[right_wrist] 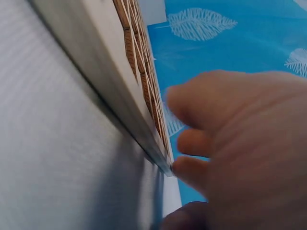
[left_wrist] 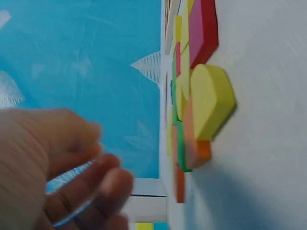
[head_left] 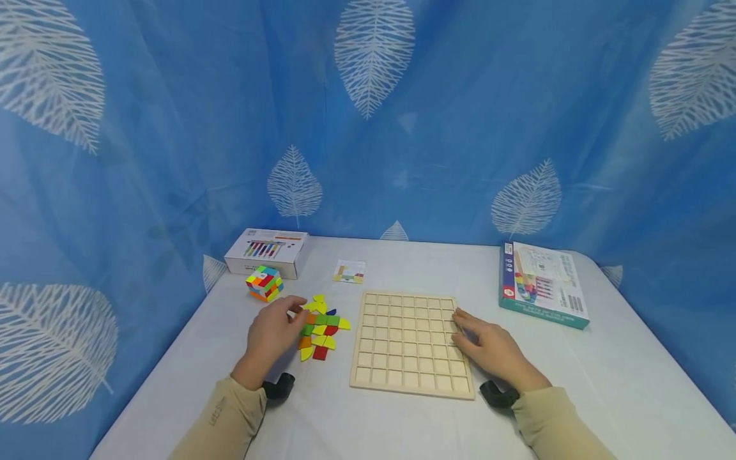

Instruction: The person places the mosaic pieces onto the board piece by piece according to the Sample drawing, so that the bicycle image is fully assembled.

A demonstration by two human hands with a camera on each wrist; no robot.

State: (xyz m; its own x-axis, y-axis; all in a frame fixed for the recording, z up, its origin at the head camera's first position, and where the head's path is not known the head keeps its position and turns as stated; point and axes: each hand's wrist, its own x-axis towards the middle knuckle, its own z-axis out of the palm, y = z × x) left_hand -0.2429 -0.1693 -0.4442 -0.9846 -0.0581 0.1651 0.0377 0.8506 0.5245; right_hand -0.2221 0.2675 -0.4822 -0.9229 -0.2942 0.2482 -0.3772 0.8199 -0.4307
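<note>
Long sleeves are worn on both arms, khaki-beige, plain fabric; left sleeve [head_left: 221,418] and right sleeve [head_left: 558,421] are cut off by the bottom edge in the head view. Both sleeves are ended around the wrist; left hand [head_left: 275,329] and right hand [head_left: 496,351] are left bare. Small dark lettering [head_left: 217,411] is carried by the left sleeve near its cuff, set along the forearm; "Lets" seems to be spelled first, rest too small to be read. A black, stubby, rounded unit is worn at each wrist: left unit [head_left: 280,386], right unit [head_left: 499,395].
</note>
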